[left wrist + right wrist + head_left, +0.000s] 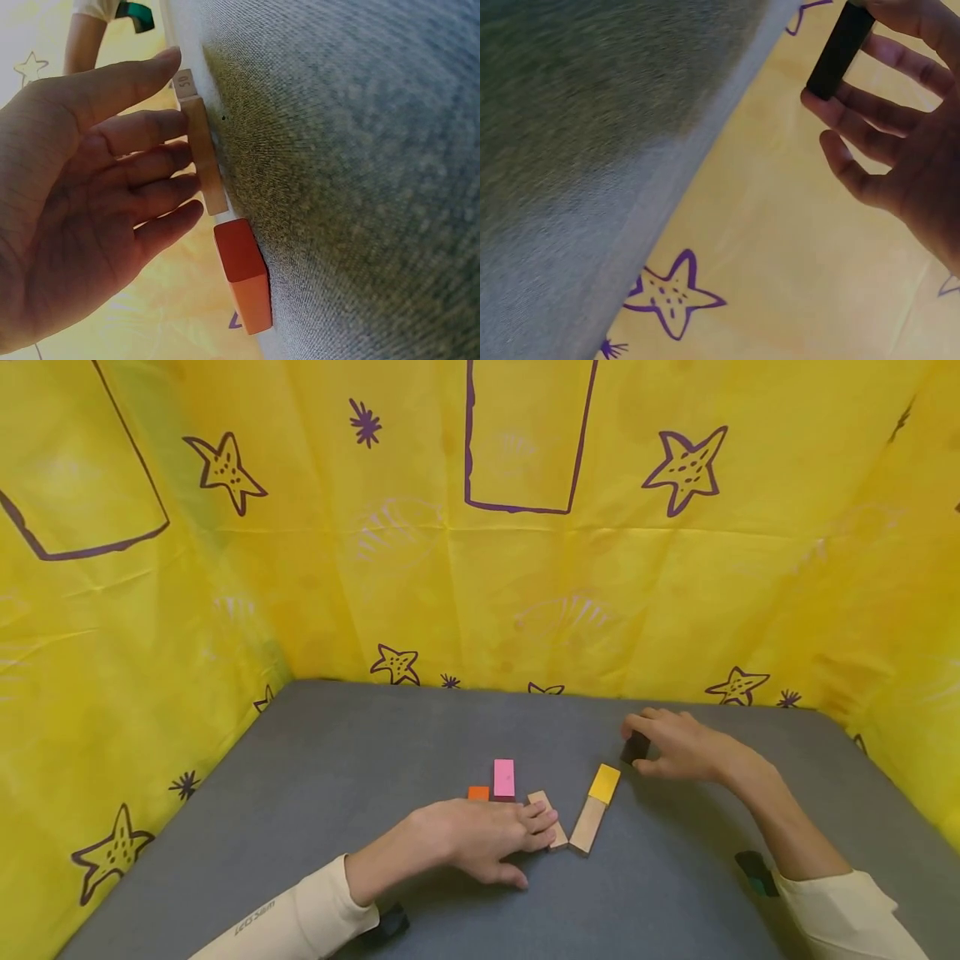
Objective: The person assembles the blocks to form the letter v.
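Observation:
My left hand (491, 839) rests its fingertips on a plain wooden block (539, 798), its fingers loosely extended; the left wrist view shows them against the side of that block (204, 154). A second wooden block (587, 827) meets it at an angle at the near end, and a yellow block (604, 784) touches that one's far end. Beyond the yellow block, my right hand (686, 745) holds a black block (636, 748) between thumb and fingers. The right wrist view shows the black block (840, 51) in the fingers of the right hand (900, 112).
A pink block (504, 778) and an orange block (478, 793) lie beyond my left hand, the orange one partly hidden by it. The grey table (360, 735) is enclosed by yellow cloth (337, 593) with purple drawings.

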`<control>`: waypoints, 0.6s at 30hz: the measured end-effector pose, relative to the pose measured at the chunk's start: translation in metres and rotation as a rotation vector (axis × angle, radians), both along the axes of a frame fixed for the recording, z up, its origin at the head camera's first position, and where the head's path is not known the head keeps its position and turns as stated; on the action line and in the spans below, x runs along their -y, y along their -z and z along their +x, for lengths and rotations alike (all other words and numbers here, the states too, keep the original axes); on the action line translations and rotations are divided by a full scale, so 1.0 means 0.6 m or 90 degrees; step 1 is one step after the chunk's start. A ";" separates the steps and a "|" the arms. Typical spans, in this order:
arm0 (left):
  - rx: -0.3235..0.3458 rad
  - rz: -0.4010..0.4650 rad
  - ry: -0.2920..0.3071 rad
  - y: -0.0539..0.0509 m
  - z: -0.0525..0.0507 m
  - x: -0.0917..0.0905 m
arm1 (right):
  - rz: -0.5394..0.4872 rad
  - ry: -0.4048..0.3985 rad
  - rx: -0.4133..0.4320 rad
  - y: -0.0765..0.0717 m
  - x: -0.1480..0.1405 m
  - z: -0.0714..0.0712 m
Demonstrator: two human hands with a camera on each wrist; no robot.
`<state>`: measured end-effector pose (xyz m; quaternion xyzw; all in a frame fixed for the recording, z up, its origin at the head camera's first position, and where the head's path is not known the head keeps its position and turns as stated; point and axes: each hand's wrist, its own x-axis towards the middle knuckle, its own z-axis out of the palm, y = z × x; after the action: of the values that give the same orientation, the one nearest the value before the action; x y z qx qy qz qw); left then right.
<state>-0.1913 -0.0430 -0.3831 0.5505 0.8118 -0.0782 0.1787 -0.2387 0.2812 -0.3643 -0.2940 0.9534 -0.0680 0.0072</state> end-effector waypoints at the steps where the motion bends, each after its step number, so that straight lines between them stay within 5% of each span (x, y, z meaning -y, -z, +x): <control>1: 0.000 0.001 -0.001 -0.001 0.000 0.000 | -0.003 -0.003 0.002 -0.002 0.002 -0.003; 18: -0.007 0.005 0.008 -0.002 -0.002 0.001 | -0.017 -0.059 0.116 -0.018 0.031 -0.045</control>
<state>-0.1926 -0.0434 -0.3818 0.5559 0.8095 -0.0794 0.1713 -0.2660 0.2628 -0.3536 -0.3302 0.9332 -0.1072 0.0932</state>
